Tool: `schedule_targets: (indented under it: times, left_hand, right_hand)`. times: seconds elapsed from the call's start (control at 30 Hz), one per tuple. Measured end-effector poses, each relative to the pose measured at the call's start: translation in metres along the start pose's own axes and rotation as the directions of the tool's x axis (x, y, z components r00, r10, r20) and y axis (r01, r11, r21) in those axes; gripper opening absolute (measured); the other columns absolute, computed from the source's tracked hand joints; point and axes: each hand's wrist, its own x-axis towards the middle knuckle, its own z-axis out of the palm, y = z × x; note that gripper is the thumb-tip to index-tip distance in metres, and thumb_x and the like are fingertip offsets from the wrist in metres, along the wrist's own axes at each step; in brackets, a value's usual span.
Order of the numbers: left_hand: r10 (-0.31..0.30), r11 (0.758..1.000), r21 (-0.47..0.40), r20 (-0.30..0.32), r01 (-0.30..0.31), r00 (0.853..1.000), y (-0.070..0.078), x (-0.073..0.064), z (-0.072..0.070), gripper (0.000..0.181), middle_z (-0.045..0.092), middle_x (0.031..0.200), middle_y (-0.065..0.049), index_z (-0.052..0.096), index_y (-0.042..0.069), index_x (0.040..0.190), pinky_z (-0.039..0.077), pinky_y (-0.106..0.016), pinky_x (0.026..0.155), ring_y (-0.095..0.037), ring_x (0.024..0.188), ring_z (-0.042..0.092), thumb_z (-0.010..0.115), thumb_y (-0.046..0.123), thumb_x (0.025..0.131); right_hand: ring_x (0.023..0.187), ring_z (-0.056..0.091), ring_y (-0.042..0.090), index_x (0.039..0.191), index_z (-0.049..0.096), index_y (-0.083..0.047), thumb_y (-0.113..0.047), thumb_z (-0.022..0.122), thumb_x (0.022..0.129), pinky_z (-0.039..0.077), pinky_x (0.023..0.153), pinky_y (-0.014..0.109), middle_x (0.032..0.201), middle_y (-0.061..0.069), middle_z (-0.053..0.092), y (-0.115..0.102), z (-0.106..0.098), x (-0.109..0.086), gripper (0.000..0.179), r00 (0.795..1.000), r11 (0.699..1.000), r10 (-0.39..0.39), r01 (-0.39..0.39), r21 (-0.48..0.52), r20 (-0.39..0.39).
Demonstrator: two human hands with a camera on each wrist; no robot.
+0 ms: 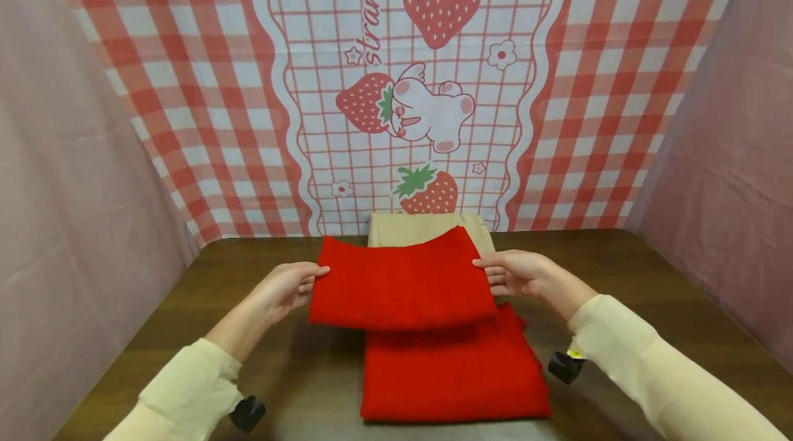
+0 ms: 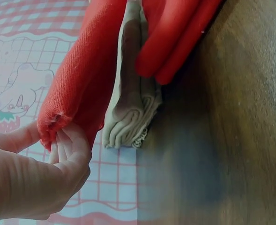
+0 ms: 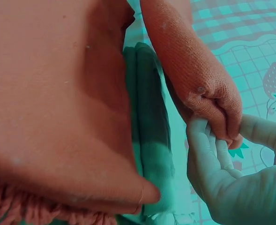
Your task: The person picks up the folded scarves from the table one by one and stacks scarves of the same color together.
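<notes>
A folded red knitted scarf (image 1: 403, 286) is held up level between both hands. My left hand (image 1: 294, 289) pinches its left edge between thumb and fingers. At the opposite edge, my right hand (image 1: 517, 272) grips it the same way. Below and nearer to me, a second folded red scarf (image 1: 455, 382) lies on the table; fringe (image 3: 48, 201) shows along its edge in the right wrist view. Behind the raised scarf is a folded beige scarf (image 1: 427, 228), partly hidden by it. The left wrist view shows the beige scarf's stacked layers (image 2: 128, 124).
The brown wooden table (image 1: 248, 259) ends at a hanging cloth (image 1: 235, 117) with red checks and strawberries. Pale pink curtains (image 1: 80, 152) close off both sides. A small black object (image 1: 248, 413) hangs by each sleeve cuff.
</notes>
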Motion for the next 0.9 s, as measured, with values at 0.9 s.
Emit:
schedule_targets:
  times: [0.9]
  left_hand:
    - [0.023, 1.0, -0.009, 0.074, -0.023, 0.997, -0.007, 0.0, 0.022, 0.014, 0.065, 0.077, 0.009, 0.065, 0.012, 0.088, 0.055, -0.02, 0.073, -0.006, 0.074, 0.061, 0.054, 0.016, 0.095]
  right_hand:
    - [0.087, 0.065, 0.009, 0.093, 0.065, -0.019, -0.018, 0.047, 0.1, 0.057, 0.082, 0.025, 0.091, -0.007, 0.07, 0.024, -0.019, -0.029, 0.019, 0.999, 0.996, -0.023, 0.019, 0.089, 0.041]
